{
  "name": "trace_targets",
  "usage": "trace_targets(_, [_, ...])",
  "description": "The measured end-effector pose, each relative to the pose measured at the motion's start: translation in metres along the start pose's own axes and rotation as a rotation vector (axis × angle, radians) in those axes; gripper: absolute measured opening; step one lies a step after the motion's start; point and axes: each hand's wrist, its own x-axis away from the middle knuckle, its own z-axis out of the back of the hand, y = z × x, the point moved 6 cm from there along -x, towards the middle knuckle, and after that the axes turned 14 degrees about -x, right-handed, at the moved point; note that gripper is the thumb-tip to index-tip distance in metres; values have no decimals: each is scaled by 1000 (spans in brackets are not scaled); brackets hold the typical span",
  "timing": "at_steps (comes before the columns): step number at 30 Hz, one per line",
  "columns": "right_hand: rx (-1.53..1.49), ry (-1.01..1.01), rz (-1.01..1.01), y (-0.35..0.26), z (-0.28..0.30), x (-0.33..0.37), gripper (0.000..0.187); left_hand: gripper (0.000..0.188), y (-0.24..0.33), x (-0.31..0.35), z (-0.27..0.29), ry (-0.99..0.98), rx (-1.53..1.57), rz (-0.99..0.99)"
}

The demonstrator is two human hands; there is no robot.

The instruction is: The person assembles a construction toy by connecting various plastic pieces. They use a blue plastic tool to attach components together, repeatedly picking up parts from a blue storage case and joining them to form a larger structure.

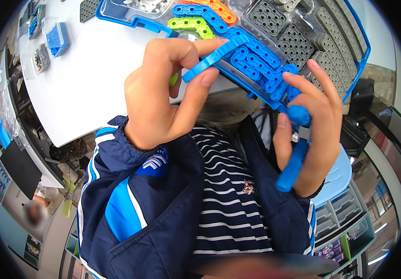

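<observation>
My left hand (158,93) pinches a blue plastic beam (216,58) between thumb and fingertips, tilted above the near edge of a parts case. Something lime green (173,79) shows between its curled fingers, mostly hidden. At the right, my right hand (319,135) holds a small mallet-like blue tool (294,165) with a rounded head and a grey neck, its handle pointing down along the palm. Two of that hand's fingers stretch up over the case. Below the left hand's beam lie several blue perforated beams (251,60) in the case.
The blue-rimmed case (163,30) holds grey perforated plates (295,45), an orange beam (216,10) and a lime green angled beam (192,25). It stands on a white table (93,79). Small bins of blue parts (57,39) are at the far left. A light blue chair (335,179) is at the right.
</observation>
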Motion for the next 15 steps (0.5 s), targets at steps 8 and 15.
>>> trace_targets(8, [32,-89,-4,0,-11,3,23,26,3,-2,3,29,-34,-6])
trace_targets(15, [16,-13,-33,2,1,10,25,28,1,-4,-3,8,-35,-33])
